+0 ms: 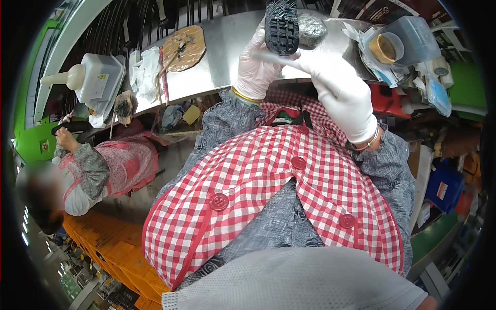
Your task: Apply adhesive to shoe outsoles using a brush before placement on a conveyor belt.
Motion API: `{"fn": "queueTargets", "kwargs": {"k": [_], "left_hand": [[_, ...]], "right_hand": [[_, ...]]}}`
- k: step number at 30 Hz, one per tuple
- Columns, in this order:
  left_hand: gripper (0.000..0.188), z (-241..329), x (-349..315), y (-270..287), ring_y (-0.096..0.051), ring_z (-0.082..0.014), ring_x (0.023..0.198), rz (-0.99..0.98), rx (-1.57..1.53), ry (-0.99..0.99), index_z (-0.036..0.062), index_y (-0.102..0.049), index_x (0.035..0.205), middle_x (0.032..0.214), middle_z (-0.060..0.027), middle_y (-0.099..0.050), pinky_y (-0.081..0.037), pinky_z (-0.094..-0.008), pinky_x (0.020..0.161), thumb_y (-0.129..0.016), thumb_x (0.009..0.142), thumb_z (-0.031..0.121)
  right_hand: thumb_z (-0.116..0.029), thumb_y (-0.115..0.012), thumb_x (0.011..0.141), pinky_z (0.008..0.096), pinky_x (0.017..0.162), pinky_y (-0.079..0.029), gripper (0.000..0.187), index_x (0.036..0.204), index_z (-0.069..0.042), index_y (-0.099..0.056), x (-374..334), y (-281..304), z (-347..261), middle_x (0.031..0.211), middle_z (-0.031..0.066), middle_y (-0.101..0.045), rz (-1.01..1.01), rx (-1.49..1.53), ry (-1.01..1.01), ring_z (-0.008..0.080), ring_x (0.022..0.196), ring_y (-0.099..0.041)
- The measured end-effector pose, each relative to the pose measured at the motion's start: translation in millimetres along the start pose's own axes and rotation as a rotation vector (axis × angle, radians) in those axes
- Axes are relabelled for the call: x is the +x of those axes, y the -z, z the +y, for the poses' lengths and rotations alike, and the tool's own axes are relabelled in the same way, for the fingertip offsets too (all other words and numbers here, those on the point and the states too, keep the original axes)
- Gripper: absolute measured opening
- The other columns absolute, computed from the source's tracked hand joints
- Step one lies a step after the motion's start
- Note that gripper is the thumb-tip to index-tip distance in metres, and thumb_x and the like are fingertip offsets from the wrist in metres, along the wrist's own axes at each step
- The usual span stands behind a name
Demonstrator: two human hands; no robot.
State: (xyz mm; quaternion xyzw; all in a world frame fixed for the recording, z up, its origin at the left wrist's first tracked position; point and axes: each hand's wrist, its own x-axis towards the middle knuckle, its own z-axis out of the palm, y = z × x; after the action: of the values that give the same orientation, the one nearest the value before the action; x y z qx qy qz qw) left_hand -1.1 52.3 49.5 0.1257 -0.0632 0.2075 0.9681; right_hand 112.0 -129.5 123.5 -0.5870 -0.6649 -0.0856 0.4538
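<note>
My left hand (254,70), in a thin pale glove with a yellow band at the wrist, is closed around a black shoe sole (282,32). The sole stands up at the top of the view, its gridded tread facing me. My right hand (341,88), in a white glove, is at its lower right with the fingers drawn together. A pale, narrow shape (276,58), smeared by motion, runs from the right fingers across the sole's lower end; I cannot make out what it is. Behind my right fingers sits a ball wrapped in clear film (312,30).
On the metal bench (222,57) lie a brown taped pad (184,47), white cloths (146,75) and a white dispenser bottle (98,77). At right stand a clear plastic container (417,41) and a small cup (387,47). A co-worker (103,160) is at the left.
</note>
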Motion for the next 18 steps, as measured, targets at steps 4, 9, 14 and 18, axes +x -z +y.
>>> {"fn": "queueTargets", "kwargs": {"k": [4, 9, 14, 18], "left_hand": [[0.041, -6, -4, -10, -0.059, -0.035, 0.112, 0.048, -0.02, -0.009, 0.0077, -0.045, 0.133, 0.125, -0.0178, -0.055, -0.054, -0.0612, 0.086, -0.054, 0.095, 0.02], [0.042, -6, -8, -12, -0.058, -0.0339, 0.113, 0.123, 0.096, -0.084, 0.0061, -0.046, 0.13, 0.128, -0.0179, -0.054, -0.053, -0.0643, 0.084, -0.057, 0.093, 0.023], [0.03, -2, -4, -18, -0.056, -0.0351, 0.114, 0.123, 0.264, -0.108, 0.0118, -0.056, 0.118, 0.099, -0.0095, -0.069, -0.041, -0.0651, 0.097, -0.046, 0.099, 0.033], [0.031, 2, -1, -17, -0.059, -0.0312, 0.108, 0.152, 0.003, 0.014, 0.0063, -0.054, 0.12, 0.114, -0.0178, -0.062, -0.044, -0.0655, 0.096, -0.045, 0.099, 0.028]], "right_hand": [[0.008, -0.062, 0.08, 0.0257, 0.064, -0.05, 0.033, 0.111, -0.001, -0.067, 2, 9, 9, 0.085, 0.0112, -0.068, 0.164, 0.198, -0.258, 0.0165, 0.072, -0.063], [-0.001, -0.064, 0.08, 0.0305, 0.067, -0.053, 0.032, 0.11, -0.01, -0.069, 4, 3, 5, 0.087, 0.0083, -0.068, -0.003, -0.172, -0.19, 0.0207, 0.074, -0.065], [0.006, -0.064, 0.073, 0.0299, 0.066, -0.054, 0.042, 0.112, -0.008, -0.069, 2, 9, 9, 0.087, 0.0088, -0.069, 0.074, -0.026, -0.038, 0.0213, 0.073, -0.065], [0.007, -0.063, 0.075, 0.0304, 0.068, -0.055, 0.045, 0.118, -0.006, -0.065, -2, -1, 15, 0.09, 0.0095, -0.069, 0.012, -0.123, 0.201, 0.0212, 0.077, -0.066]]}}
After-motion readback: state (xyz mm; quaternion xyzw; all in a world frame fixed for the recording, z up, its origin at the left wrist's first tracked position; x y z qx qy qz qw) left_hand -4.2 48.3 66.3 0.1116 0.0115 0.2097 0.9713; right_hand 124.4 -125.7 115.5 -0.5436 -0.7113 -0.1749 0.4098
